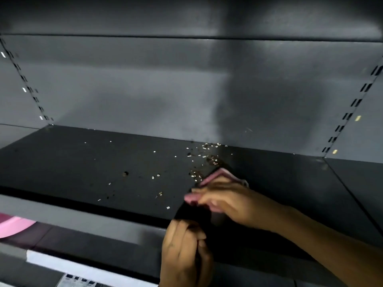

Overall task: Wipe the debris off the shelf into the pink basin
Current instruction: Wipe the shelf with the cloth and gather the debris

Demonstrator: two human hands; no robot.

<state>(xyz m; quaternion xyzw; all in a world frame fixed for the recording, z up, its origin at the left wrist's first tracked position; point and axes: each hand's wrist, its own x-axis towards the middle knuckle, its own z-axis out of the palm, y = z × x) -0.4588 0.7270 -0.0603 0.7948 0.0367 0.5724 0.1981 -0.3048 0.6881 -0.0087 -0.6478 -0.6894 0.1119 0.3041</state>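
A dark shelf carries scattered pale debris, thickest near the back wall just beyond my right hand. My right hand lies flat on the shelf, pressing a pink cloth whose edge sticks out past the fingers. My left hand sits at the shelf's front edge, fingers curled around something dark that I cannot make out. A curved piece of the pink basin shows at the far left, below the shelf's front edge.
The grey back wall closes the shelf behind. Slotted uprights stand at left, and another slotted upright at right. A white price strip runs along a lower shelf front. Neighbouring shelf panel continues right.
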